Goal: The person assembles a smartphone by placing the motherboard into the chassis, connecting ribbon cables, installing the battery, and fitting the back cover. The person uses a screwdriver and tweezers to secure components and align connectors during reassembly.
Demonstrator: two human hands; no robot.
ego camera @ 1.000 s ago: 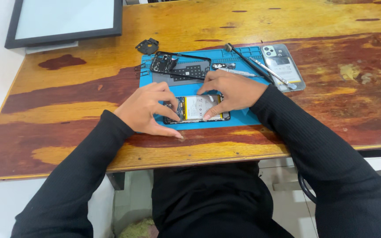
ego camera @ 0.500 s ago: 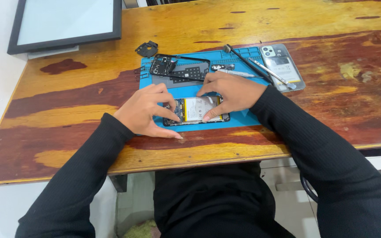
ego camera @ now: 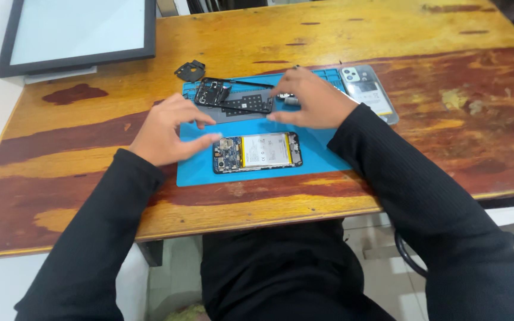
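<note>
An opened phone (ego camera: pixel 257 153) with its pale battery and circuit boards exposed lies flat on a blue work mat (ego camera: pixel 322 161). My left hand (ego camera: pixel 171 131) rests open on the mat just left of the phone, fingertips close to its left end. My right hand (ego camera: pixel 310 98) is farther back, over the mat's upper edge, fingers spread around small silver parts (ego camera: pixel 291 100). I cannot tell whether it grips anything. A black inner frame with a dark plate (ego camera: pixel 233 101) lies at the back of the mat, between both hands.
A grey phone in a clear case (ego camera: pixel 369 92) lies at the mat's right back corner. A small black cover piece (ego camera: pixel 190 70) sits on the wooden table (ego camera: pixel 435 137) behind the mat. A black-framed panel (ego camera: pixel 78 32) stands at the back left.
Both hands have let go of the opened phone. My right hand moved back toward the mat's upper edge; my left hand slid off to the phone's left. The whole phone now shows.
</note>
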